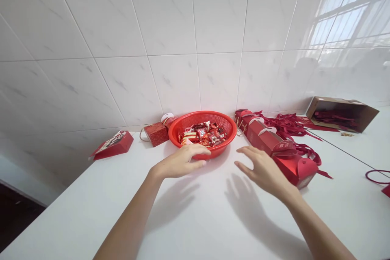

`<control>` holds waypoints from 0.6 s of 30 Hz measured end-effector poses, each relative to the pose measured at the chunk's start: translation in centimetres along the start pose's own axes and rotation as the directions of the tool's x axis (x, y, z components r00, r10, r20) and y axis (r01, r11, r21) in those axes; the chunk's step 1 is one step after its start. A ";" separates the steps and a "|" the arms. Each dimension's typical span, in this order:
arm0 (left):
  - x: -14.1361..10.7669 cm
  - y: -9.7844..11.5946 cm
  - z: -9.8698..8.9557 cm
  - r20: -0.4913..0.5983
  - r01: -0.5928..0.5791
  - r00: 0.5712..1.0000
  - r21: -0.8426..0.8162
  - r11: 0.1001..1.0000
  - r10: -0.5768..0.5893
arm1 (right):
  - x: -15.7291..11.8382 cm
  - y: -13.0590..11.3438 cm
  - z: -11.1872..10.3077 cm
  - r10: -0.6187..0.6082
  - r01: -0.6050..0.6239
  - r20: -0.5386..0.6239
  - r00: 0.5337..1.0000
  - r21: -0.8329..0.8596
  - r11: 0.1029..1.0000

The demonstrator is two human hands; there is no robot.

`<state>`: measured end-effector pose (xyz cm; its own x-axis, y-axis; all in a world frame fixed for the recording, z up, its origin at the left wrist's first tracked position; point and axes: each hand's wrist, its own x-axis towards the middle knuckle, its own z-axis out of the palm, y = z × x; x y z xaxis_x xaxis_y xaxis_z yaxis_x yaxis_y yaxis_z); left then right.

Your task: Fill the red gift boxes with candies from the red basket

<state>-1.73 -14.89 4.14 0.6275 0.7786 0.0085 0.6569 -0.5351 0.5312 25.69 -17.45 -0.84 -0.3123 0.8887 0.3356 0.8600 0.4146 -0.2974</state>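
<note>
Both of my hands hover over the white table, fingers apart and holding nothing. My left hand (183,160) is in front of the red plastic basket (210,154), its fingertips overlapping the near rim in the view; whether they touch it I cannot tell. Wrapped candies (202,134) in red and pale wrappers lie inside the basket. My right hand (262,168) is open to the right of the basket, nearest a row of red gift boxes (258,135). Shadows of both hands fall on the table below them.
Left of the basket stand a small red box with a rope handle (156,134) and a red printed box (114,145). Dark red ribbons (286,126) lie behind the gift boxes. An open cardboard box (368,118) holds more ribbon at right. A tiled wall (170,77) closes the back.
</note>
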 end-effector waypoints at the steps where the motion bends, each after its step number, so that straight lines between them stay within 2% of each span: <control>1: 0.1 -0.3 0.0 -0.066 0.019 0.998 0.034 0.999 -0.017 | 0.0 -0.5 0.9 -0.065 0.065 0.017 0.998 0.023 0.998; 4: 0.6 -1.2 0.3 -0.230 0.086 0.971 0.105 0.991 -0.060 | -0.4 -1.7 3.3 -0.205 0.201 0.054 0.977 0.063 0.978; 6: 1.0 -1.8 0.6 -0.239 0.143 0.965 0.147 0.979 -0.106 | -0.8 -2.0 4.4 -0.270 0.264 0.071 0.960 0.088 0.961; 10: 2.5 -2.5 0.6 -0.097 0.270 0.963 0.287 0.919 -0.252 | -1.4 -2.3 5.7 -0.346 0.333 0.086 0.934 0.136 0.933; 14: 5.5 -2.9 -0.9 0.021 0.409 0.899 0.315 0.856 -0.438 | -1.8 -2.6 6.4 -0.389 0.370 0.102 0.916 0.167 0.914; 18: 8.4 -3.3 -2.1 0.236 0.392 0.836 0.376 0.840 -0.496 | -2.1 -2.8 6.8 -0.384 0.359 0.142 0.912 0.174 0.917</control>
<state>0.45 -5.84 4.26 0.2976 0.8387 -0.4561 0.9546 -0.2678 0.1305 21.16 -19.13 -6.73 -0.6725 0.6794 0.2935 0.6063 0.7332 -0.3079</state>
